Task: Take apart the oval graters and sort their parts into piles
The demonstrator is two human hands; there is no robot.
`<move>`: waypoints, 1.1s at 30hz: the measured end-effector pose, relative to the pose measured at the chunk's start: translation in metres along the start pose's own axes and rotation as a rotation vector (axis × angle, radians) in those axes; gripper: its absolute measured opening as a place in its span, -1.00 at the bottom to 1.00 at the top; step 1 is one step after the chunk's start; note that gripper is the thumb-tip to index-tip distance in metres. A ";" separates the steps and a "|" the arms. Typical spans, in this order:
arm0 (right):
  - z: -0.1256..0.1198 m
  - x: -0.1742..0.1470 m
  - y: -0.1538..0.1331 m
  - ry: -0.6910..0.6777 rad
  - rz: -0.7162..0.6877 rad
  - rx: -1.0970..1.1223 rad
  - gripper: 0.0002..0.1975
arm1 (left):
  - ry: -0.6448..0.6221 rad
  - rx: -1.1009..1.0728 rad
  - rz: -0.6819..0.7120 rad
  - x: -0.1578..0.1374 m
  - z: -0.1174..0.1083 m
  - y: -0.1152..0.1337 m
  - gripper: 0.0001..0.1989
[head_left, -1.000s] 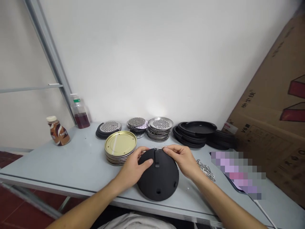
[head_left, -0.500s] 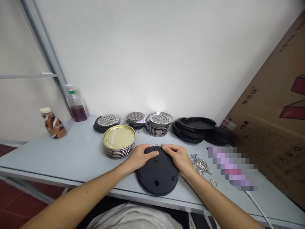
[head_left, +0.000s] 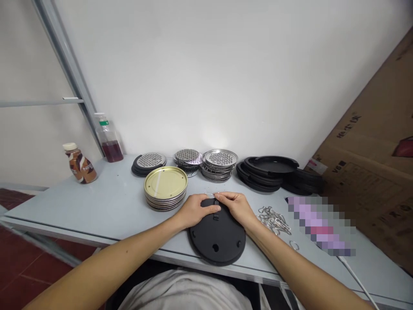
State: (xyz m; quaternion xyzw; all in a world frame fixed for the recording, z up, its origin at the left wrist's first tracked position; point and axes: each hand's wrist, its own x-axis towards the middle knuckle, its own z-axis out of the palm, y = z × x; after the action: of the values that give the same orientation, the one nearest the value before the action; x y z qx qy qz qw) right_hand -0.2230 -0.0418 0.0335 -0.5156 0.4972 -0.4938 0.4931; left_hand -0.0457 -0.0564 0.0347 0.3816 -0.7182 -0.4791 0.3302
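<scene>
A black round plastic base (head_left: 217, 243) rests at the table's front edge, with a hole, small feet and a clip slot on its upward face. My left hand (head_left: 197, 211) grips its upper left rim, thumb lying on the face. With thumb and forefinger my right hand (head_left: 235, 207) pinches a thin metal wire ring (head_left: 210, 194) at the base's far edge; fingers partly hide the ring. To the right lies a pile of wire rings (head_left: 274, 219), with one loose ring (head_left: 294, 245) nearer me. Left of my hands stands a stack of gold-coloured metal discs (head_left: 165, 183).
Along the wall stand stacked grater discs (head_left: 220, 159), other perforated discs (head_left: 187, 156), a black holder with a grater plate (head_left: 150, 161) and black plastic rings (head_left: 272, 165). Bottles (head_left: 80, 165) are at left, a large cardboard box (head_left: 364, 185) at right, beside a blurred-out item (head_left: 319, 226) with a white cable.
The view has shifted slightly, so everything sits a little further right. My right fingers have moved closer to my left hand over the ring at the base's edge.
</scene>
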 end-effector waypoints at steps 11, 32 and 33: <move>-0.021 0.001 -0.031 0.040 -0.042 0.004 -0.67 | 0.276 0.291 0.244 0.005 -0.006 0.010 -0.56; -0.008 0.009 -0.047 0.111 -0.457 -0.268 -0.75 | -0.032 -0.566 0.076 0.026 -0.004 0.024 -0.60; -0.008 0.008 -0.046 0.133 -0.452 -0.281 -0.75 | -0.065 -0.613 0.045 0.026 -0.005 0.024 -0.60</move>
State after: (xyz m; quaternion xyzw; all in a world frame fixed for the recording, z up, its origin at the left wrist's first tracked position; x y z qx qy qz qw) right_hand -0.2296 -0.0494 0.0793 -0.6433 0.4642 -0.5503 0.2603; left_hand -0.0598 -0.0749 0.0618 0.2326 -0.5587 -0.6779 0.4174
